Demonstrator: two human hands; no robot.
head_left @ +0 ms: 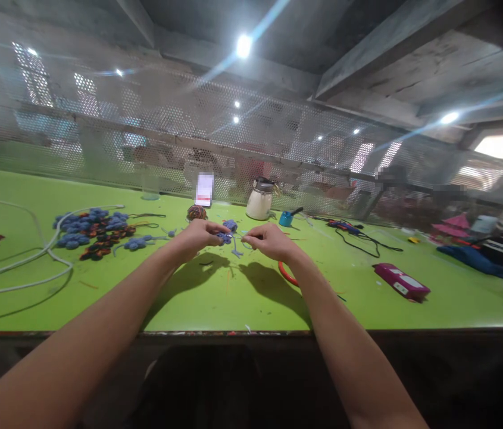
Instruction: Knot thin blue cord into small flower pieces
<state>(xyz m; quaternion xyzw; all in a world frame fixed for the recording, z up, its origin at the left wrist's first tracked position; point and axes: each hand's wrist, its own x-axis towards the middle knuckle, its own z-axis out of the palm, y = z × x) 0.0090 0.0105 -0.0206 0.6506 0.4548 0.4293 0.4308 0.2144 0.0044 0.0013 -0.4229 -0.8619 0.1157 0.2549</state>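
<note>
Both arms reach out over a bright green table (215, 298). My left hand (198, 234) is closed in a pinch on a small blue knotted cord piece (225, 238). My right hand (268, 239) is closed too, pinching a thin cord end that runs across to the blue piece. Loose blue cord ends (236, 251) hang below between the hands. Another small blue piece (230, 224) lies just behind them. A red ring (286, 274) lies on the table partly under my right wrist.
A heap of blue and dark knotted flowers (93, 229) lies at the left with white cables (32, 262). Behind stand a white jar (259, 202), a phone (204, 188), a striped ball (196, 212) and a blue cup (286, 218). A magenta box (401, 281) lies right. Mesh fence behind.
</note>
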